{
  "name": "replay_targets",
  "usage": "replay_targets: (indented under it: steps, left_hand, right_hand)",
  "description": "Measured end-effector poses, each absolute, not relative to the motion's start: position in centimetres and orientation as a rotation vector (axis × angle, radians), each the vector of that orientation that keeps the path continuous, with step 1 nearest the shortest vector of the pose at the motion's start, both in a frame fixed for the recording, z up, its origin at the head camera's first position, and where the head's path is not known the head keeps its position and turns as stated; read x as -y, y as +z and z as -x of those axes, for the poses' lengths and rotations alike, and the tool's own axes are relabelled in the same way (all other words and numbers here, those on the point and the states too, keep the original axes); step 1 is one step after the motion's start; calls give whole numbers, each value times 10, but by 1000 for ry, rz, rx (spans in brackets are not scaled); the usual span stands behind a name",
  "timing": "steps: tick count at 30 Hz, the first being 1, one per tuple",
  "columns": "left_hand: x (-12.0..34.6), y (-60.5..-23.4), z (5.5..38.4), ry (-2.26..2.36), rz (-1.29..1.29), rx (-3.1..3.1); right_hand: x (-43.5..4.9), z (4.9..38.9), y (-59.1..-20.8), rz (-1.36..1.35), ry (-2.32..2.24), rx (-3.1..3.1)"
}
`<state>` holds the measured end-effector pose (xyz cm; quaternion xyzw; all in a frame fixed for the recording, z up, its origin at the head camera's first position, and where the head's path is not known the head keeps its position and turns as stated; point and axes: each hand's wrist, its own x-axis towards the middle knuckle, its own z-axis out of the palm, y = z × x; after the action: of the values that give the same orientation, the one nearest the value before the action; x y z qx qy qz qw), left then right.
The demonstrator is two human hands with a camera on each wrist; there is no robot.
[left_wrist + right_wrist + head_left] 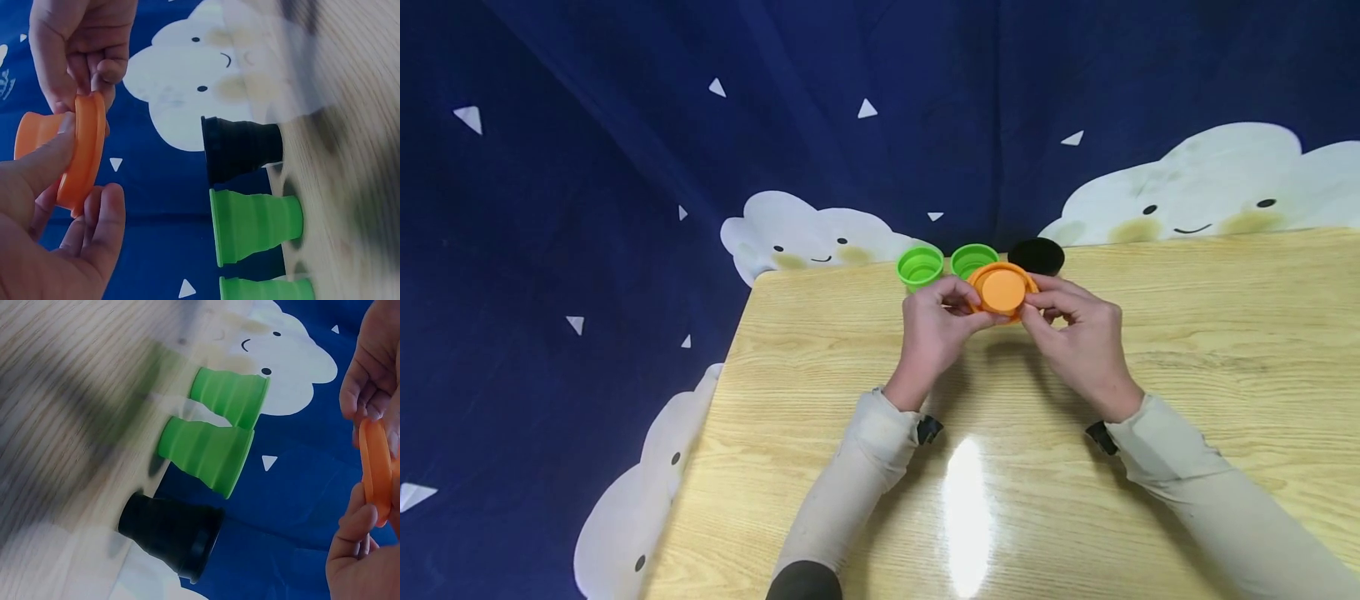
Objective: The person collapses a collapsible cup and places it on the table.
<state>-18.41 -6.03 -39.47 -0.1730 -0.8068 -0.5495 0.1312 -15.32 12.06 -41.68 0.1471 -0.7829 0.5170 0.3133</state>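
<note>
An orange collapsible cup (1003, 289), partly folded, is held above the table with its round base up and its wide rim down. My left hand (936, 323) pinches its left edge; in the left wrist view the thumb (47, 159) lies along the cup's side. On the opposite edge, my right hand (1078, 337) grips the cup between thumb and fingers. Behind it stand two green cups (920, 265) (973, 258) and a black cup (1037, 256), all upright and extended, as both wrist views show.
The wooden table (820, 367) reaches back to a dark blue curtain (805, 108) printed with white clouds and triangles. The cups stand in a row near its back edge. A bright glare (967, 517) lies on the tabletop between the forearms.
</note>
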Motion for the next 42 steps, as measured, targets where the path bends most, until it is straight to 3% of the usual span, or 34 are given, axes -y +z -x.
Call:
replay_targets:
  steps: [13,24,32,42]
  left_hand:
    - [72,-396,189,-2067,508,2258]
    - [70,-394,188,-2541,399,2037]
    - [72,-393,186,-2890,287,1814]
    - [71,-393,186,-2915,350,1776]
  right_hand:
    - [-130,153,-404,-444,2040,1852]
    - [-139,152,-399,-251,2685,1540]
    - [-143,153,-398,-258,2852,1499]
    - [-147,154,-396,-320,2866,1538]
